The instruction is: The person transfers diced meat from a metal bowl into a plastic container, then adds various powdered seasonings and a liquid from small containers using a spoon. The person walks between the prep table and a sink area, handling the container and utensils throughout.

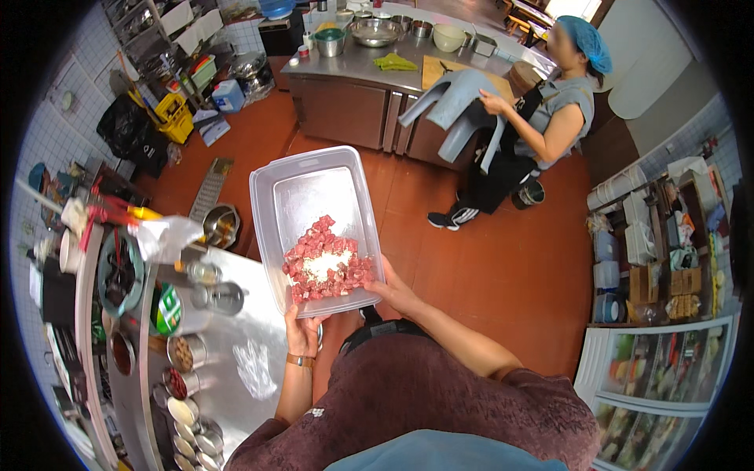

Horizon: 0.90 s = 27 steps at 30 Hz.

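A clear plastic food container is held up in front of my body, over the red floor. Diced raw red meat lies in its lower half, with a heap of pale powder on top. My left hand grips the near left corner from below, a brown band around its wrist. The near right corner rests in my right hand, its thumb over the rim. The fingers under the container are partly hidden.
A steel worktable with a crumpled plastic bag and ingredient tins stands at left. Ahead is a steel counter with bowls. A co-worker holds a grey plastic stool at upper right. Shelves and a glass-door refrigerator line the right.
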Each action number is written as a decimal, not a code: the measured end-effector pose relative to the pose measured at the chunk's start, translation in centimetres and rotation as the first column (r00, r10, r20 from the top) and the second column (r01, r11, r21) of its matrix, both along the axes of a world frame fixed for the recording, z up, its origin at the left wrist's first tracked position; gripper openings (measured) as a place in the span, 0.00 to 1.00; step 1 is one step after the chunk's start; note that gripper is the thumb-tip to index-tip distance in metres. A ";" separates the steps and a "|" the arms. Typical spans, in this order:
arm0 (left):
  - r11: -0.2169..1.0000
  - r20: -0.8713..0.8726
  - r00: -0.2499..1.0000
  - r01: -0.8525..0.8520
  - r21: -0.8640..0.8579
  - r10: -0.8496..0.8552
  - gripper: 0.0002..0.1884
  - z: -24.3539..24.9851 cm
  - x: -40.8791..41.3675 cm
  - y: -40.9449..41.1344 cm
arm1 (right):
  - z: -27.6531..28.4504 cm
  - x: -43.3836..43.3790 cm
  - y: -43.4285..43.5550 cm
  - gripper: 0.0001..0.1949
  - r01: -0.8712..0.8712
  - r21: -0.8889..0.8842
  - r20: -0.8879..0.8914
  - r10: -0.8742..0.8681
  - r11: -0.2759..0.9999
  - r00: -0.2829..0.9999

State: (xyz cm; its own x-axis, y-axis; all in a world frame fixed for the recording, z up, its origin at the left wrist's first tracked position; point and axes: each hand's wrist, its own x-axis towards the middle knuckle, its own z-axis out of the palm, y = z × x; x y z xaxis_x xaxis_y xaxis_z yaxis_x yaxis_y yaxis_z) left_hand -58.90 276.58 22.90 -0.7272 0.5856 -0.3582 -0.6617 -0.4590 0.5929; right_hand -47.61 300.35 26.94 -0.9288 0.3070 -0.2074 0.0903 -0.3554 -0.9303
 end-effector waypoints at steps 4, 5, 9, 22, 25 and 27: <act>0.997 0.094 0.995 -0.030 0.067 0.023 0.42 -0.7 -6.9 8.2 | -0.5 -8.5 6.7 0.45 0.101 0.084 -0.086 -0.094 0.991 0.992; 0.992 0.152 0.988 -0.039 0.116 0.022 0.41 -1.6 -8.7 9.8 | -0.9 -10.7 8.5 0.45 0.118 0.102 -0.111 -0.106 0.988 0.988; 0.985 0.098 0.995 -0.043 0.166 0.027 0.42 -0.1 -15.1 17.5 | -2.1 -19.9 15.4 0.44 0.069 0.016 -0.126 -0.067 0.997 0.990; 0.936 -0.106 0.930 -0.349 0.046 0.352 0.40 1.9 -39.4 34.9 | -0.5 -49.6 37.1 0.46 -0.353 0.190 -0.067 0.371 0.916 0.926; 0.919 -0.110 0.917 -0.369 0.138 0.384 0.42 1.5 -46.2 39.3 | -1.9 -57.7 42.5 0.39 -0.296 0.249 -0.127 0.334 0.922 0.934; 0.916 -0.109 0.913 -0.377 0.139 0.392 0.44 0.2 -51.6 41.7 | -2.7 -62.5 47.5 0.38 -0.299 0.121 0.025 0.298 0.946 0.954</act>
State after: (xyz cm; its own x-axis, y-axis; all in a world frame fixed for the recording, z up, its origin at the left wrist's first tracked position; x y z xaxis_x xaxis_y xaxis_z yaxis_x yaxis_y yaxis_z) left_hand -110.51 318.32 23.11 -0.9401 0.2818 -0.1919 -0.3399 -0.7305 0.5923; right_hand -110.07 347.85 24.27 -0.9806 0.0391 -0.1922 0.1812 -0.1945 -0.9640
